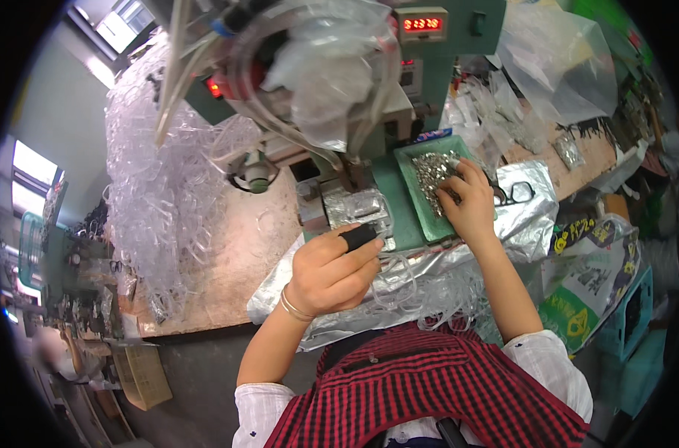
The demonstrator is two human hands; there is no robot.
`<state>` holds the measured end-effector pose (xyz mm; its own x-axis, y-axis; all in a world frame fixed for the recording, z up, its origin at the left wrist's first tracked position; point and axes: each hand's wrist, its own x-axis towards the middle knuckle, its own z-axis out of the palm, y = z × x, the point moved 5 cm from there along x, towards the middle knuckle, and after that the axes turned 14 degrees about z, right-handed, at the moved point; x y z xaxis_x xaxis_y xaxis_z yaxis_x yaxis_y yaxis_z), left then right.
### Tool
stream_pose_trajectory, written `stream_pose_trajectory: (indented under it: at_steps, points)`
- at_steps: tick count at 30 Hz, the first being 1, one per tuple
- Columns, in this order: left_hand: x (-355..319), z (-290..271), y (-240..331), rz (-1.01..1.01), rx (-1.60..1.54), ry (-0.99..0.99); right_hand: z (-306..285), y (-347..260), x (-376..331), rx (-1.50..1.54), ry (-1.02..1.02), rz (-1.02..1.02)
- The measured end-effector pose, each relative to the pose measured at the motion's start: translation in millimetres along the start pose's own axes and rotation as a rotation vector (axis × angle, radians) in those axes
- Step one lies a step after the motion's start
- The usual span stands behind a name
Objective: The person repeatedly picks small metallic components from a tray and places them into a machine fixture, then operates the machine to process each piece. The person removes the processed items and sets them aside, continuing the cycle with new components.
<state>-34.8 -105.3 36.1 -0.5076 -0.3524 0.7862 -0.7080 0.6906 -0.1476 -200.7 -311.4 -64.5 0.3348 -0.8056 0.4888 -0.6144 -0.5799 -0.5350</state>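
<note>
My left hand (336, 272) is in front of the machine's metal work plate (354, 205), with a black cover (359, 237) on one finger. Its fingers are closed on a clear plastic piece (389, 222), which is hard to see against the shiny surface. Over on the right, my right hand (468, 200) reaches into a green tray (428, 230). Its bent fingers touch the small silvery metal parts (431, 175) there; whatever they pinch is too small to make out.
A green press machine (466, 33) with red displays stands ahead. At left rises a big heap of clear plastic pieces (153, 172). More clear loops (448, 295) lie on foil near my lap. Black-framed glasses (513, 193) rest right of the tray. A person (63, 355) is far left.
</note>
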Motion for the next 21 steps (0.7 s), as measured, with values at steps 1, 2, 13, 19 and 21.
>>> stream_pose_trajectory:
  at_steps: [1, 2, 13, 19, 21]
  points:
    - [0, -2, 0, -0.005, -0.002, 0.009, 1, -5, 0, 0.002, 0.02, -0.012]
    - [-1, -1, 0, -0.016, -0.021, 0.011, -3, -8, 2, 0.006, 0.043, -0.037]
    - [-151, -44, -46, -0.712, 0.38, -0.525, -15, -16, 0, 0.205, 0.102, 0.037]
    - [-238, -56, -131, -0.59, 0.562, -0.554, -19, -5, -4, 0.339, 0.065, 0.139]
    - [-232, -70, -179, -0.865, 0.642, -0.411, -21, -6, -5, 0.342, 0.075, 0.159]
